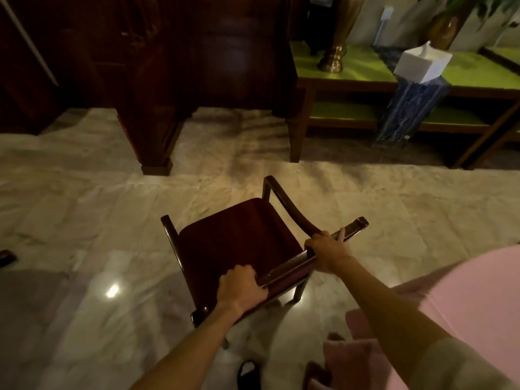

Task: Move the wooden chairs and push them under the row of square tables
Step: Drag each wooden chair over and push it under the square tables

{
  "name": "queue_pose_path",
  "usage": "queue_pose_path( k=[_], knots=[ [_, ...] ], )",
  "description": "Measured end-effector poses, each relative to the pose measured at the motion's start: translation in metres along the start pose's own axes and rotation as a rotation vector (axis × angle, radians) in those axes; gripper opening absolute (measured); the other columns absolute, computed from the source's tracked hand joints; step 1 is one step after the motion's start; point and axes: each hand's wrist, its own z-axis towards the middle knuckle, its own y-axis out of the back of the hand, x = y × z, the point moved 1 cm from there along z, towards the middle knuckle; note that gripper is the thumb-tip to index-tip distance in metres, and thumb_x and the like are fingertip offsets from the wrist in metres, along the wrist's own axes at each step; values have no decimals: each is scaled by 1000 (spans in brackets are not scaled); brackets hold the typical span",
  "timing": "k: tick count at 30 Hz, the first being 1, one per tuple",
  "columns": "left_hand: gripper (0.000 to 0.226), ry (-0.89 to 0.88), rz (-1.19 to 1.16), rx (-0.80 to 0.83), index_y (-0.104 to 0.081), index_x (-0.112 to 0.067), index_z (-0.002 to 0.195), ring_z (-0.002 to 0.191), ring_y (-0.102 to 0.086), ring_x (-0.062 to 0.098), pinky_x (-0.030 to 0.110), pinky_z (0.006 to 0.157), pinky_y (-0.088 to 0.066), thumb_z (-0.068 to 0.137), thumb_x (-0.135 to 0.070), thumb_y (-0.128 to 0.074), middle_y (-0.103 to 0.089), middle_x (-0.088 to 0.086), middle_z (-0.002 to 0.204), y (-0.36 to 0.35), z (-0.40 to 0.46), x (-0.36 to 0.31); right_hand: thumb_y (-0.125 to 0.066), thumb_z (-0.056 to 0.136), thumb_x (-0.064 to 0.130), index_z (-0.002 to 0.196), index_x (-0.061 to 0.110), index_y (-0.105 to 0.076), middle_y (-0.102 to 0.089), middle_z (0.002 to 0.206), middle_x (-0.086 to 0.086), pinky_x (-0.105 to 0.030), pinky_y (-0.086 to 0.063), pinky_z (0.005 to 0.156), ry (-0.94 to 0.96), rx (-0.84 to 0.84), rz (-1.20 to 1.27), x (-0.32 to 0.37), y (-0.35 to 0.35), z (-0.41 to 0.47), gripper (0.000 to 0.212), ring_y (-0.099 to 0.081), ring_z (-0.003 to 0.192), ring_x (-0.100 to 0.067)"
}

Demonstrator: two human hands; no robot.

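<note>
Both hands [284, 268] grip chair [239, 235] backrest; open floor [84, 206] ahead.

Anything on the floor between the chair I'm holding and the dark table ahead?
Nothing visible. Both hands, left and right, grip the chair by its top rail, and the marble floor up to the table looks bare. Under the table it is too dark to tell.

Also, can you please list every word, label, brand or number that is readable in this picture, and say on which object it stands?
None: no readable text shows in this view.
white tissue box: plain sides, no print visible.
brass vase: no label visible.
wooden chair, held by the left hand and right hand: no mark or sticker visible.
white wall fitting: too blurred to tell.
</note>
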Motion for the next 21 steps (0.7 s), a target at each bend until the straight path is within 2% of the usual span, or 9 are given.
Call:
queue_pose_path(
  k=[3,4,6,9,13,15,18,21],
  knots=[
    [26,-56,23,15,-73,-23,86,79,-69,9,26,80,-48,84,-49,-70,-62,-14,72,4,18,0,-73,80,35,103,30,-66,-66,99,5,-67,-13,116,28,-51,-20,-12,4,24,25,-59,113,-21],
    [25,-51,21,18,-72,-23,83,74,-66,9,26,77,-45,83,-49,-70,-58,-14,67,8,25,3,-72,78,38,98,32,-66,-64,92,7,-60,-21,115,46,-45,-37,-11,9,35,22,-62,106,-19],
    [28,-43,38,5,-69,-24,74,64,-58,7,26,77,-43,81,-51,-68,-56,-14,61,15,37,11,-70,76,41,92,30,-66,-61,84,9,-47,-39,105,62,-38,-48,-9,18,47,20,-63,92,-16],
    [37,-26,93,-21,-74,-24,78,74,-65,13,35,83,-51,72,-59,-63,-67,-10,72,33,64,29,-67,76,36,92,28,-67,-65,85,7,-37,-48,91,84,-30,7,-1,36,67,18,-64,87,-16],
    [42,3,163,-21,-77,-29,90,88,-66,15,35,85,-50,69,-62,-62,-71,-10,86,61,90,52,-63,71,36,93,28,-69,-64,86,5,-35,-53,80,87,-46,93,13,54,93,24,-66,88,-20],
    [43,23,188,-14,-78,-30,93,91,-66,14,35,88,-50,68,-63,-63,-71,-11,88,73,102,64,-62,68,40,94,28,-69,-63,84,5,-36,-54,80,105,-47,130,18,60,106,29,-67,88,-22],
    [50,59,228,-26,-77,-31,95,92,-66,13,37,91,-52,64,-67,-62,-72,-11,93,90,120,78,-60,68,43,102,29,-71,-69,97,1,-37,-53,85,150,-66,127,23,71,127,39,-68,93,-25],
    [51,92,215,-41,-77,-30,91,88,-66,12,34,88,-52,60,-68,-63,-71,-12,87,101,137,90,-61,69,41,101,28,-72,-71,96,1,-35,-54,83,227,-60,110,27,78,150,37,-68,91,-25]
  ],
)
